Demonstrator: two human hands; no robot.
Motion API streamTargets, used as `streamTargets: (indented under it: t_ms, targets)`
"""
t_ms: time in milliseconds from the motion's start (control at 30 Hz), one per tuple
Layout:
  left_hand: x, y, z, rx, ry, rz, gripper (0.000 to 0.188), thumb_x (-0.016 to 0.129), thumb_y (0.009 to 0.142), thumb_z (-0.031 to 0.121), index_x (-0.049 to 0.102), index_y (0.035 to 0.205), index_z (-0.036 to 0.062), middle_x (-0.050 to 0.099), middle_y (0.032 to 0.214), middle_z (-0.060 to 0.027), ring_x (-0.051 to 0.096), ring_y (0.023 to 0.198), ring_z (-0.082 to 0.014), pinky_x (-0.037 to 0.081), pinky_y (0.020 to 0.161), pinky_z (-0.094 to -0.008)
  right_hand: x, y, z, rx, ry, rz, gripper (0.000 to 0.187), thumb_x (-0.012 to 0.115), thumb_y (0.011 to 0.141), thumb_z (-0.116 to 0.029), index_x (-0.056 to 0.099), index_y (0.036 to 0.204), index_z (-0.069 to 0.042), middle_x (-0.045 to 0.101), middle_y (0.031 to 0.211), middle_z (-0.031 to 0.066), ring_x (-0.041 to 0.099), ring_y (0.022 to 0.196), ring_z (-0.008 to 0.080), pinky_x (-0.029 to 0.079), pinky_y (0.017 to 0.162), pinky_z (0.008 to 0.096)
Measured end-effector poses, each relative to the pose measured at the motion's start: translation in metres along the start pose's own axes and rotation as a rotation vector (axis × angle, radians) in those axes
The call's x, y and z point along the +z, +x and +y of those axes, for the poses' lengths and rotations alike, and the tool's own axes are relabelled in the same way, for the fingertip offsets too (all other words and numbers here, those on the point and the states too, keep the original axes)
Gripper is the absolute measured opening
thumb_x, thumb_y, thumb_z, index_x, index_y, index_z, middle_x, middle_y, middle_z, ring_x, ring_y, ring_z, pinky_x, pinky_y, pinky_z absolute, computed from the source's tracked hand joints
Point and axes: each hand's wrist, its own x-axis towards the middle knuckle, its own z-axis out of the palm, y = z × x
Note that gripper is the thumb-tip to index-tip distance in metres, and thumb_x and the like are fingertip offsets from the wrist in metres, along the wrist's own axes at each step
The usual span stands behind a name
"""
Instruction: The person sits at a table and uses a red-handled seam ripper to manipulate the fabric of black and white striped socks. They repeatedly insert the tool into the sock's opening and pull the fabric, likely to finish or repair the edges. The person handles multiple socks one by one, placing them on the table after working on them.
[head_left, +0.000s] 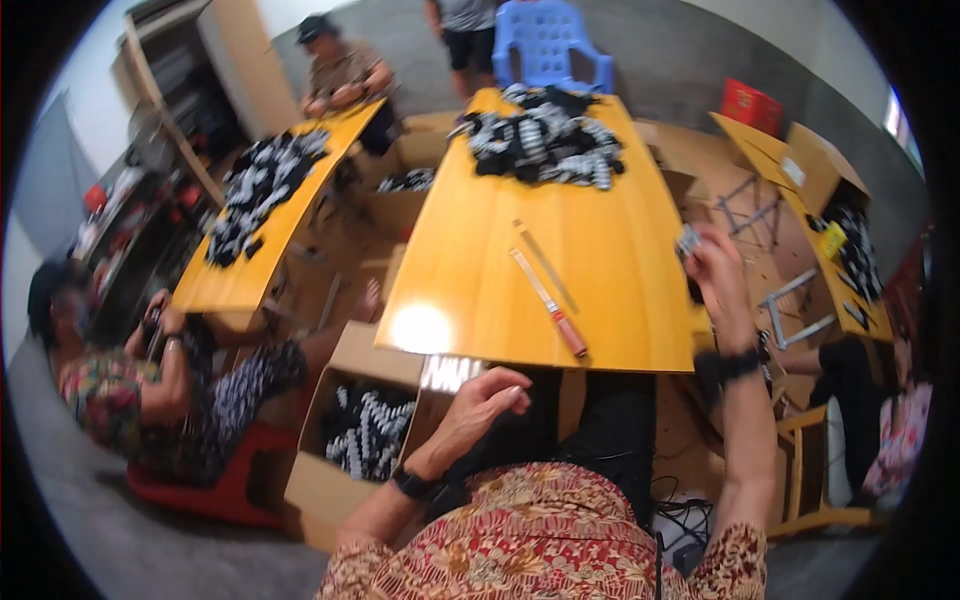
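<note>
At the right edge of the yellow table [455, 290], my right hand [718, 268] is closed with its fingertips on a small grey-and-white piece [688, 241], too small to name exactly. Above my lap, just off the table's near edge, my left hand [488, 402] has loosely bent fingers and nothing visible in it. A slim tool with a red handle [567, 335] lies on the table between my hands, beside a thin grey strip [545, 265]. Black and grey-striped fabric pieces [545, 140] are heaped at the far end.
An open carton [365, 430] of striped pieces stands by my left arm. Another yellow table [225, 285] with fabric is at left, where two people sit. A blue plastic chair [545, 40] stands beyond my table. At right are another carton [820, 165] and a seated person.
</note>
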Motion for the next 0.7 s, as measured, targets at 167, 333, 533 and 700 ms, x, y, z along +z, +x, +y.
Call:
streamTargets:
  t_ms: [167,333,533,700]
  targets:
    - [0.01,-0.007,0.009,0.004,-0.036,-0.096,0.025,0.058,0.096,0.019,0.06,0.111,-0.0003,0.065,0.092,-0.0055,0.06,0.087,-0.0114,0.05,0.082,-0.026,0.01,-0.15,-0.022,0.251,0.013,-0.108,0.025,0.054,0.08,0.003,0.058,0.104,0.001,0.061,0.086,0.0061,0.058,0.064,0.01,0.049,0.056,0.0209]
    - [0.024,-0.002,0.009,0.045,-0.124,-0.248,0.024,0.058,0.096,0.019,0.059,0.111,0.0002,0.065,0.093,-0.0051,0.06,0.087,-0.0107,0.05,0.082,-0.0255,0.021,-0.206,-0.013,0.366,0.058,-0.227,0.022,0.057,0.08,0.006,0.059,0.102,0.002,0.064,0.082,0.0073,0.061,0.062,0.0107,0.051,0.055,0.0217]
    - [0.032,0.0,0.01,0.05,-0.065,-0.293,0.026,0.06,0.095,0.016,0.058,0.116,0.0004,0.063,0.1,-0.0049,0.059,0.089,-0.0102,0.049,0.083,-0.0251,0.048,-0.218,0.019,0.401,-0.052,-0.232,0.016,0.061,0.088,-0.001,0.06,0.103,0.001,0.064,0.082,0.0055,0.06,0.065,0.0087,0.05,0.058,0.0205]
    - [0.041,-0.003,0.015,0.015,-0.012,-0.374,0.031,0.063,0.091,0.013,0.056,0.118,-0.0006,0.061,0.106,-0.0058,0.058,0.092,-0.0109,0.05,0.082,-0.0265,0.06,-0.215,0.026,0.383,-0.106,-0.293,0.015,0.062,0.089,-0.002,0.06,0.103,0.001,0.065,0.084,0.005,0.06,0.067,0.0073,0.05,0.059,0.0194]
